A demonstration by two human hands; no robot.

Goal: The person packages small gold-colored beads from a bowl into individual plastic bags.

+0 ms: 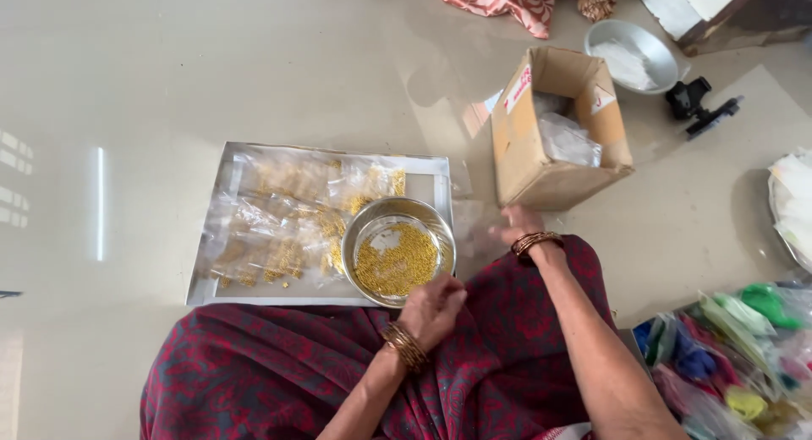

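Person seated on the floor point(169, 85), lap draped in dark red patterned cloth point(507, 355). Both wrists carry bangles.

Left hand point(433, 309): rests at the near rim of the steel bowl point(362, 237), fingers curled in toward the palm; whether anything is pinched between them, I cannot tell. The bowl holds small yellow-gold beads point(396, 262), heaped toward its near side, bare metal showing at the far side.

The bowl sits on the right end of a flat rectangular tray point(211, 228) lying on the floor just in front of the knees. The rest of the tray is covered by clear plastic packets point(279, 211) of the same gold beads, overlapping each other.

Right hand point(514, 224): blurred, low over the floor between the bowl and an open cardboard box point(541, 182); fingers look loosely spread, holding nothing I can see. The box holds clear plastic bags.

Beyond the box: 1 shallow steel dish point(634, 35) with white contents, and a small black object point(698, 103). At far right, a heap of coloured packets point(727, 355).
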